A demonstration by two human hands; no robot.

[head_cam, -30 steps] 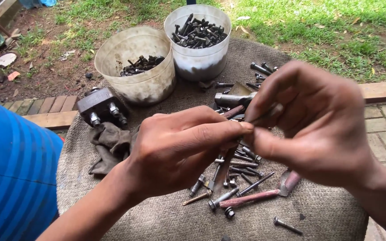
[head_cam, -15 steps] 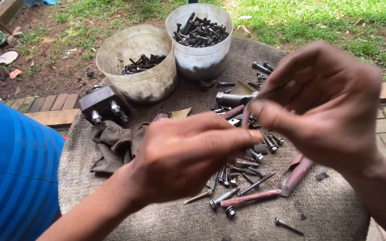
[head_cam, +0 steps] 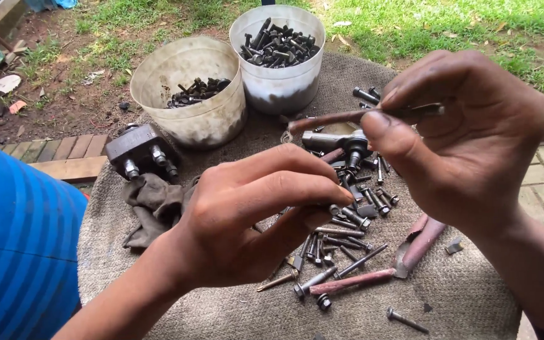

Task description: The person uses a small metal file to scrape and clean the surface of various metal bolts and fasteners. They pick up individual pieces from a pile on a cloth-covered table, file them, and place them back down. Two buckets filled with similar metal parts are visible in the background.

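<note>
My right hand (head_cam: pixel 467 145) is raised over the sackcloth and pinches the head end of a long rusty bolt (head_cam: pixel 328 119), which points left and lies level. My left hand (head_cam: pixel 247 220) sits lower and to the left, apart from the bolt. Its thumb and fingers are pinched on a small grey nut (head_cam: pixel 334 209), just above a loose pile of bolts and screws (head_cam: pixel 347 242). A grey metal fitting (head_cam: pixel 338 141) lies under the held bolt.
A burlap sack (head_cam: pixel 461 296) covers the work surface. At the back stand a beige tub (head_cam: pixel 184 94) and a white tub (head_cam: pixel 278 82), both holding dark bolts. A metal block (head_cam: pixel 140 151), a dark rag (head_cam: pixel 152 201), a reddish tool (head_cam: pixel 413 245) and a blue drum (head_cam: pixel 14 239) are nearby.
The hands, joined on the bolt before, have come apart. My right hand lifted the bolt up and right; my left hand dropped toward the pile.
</note>
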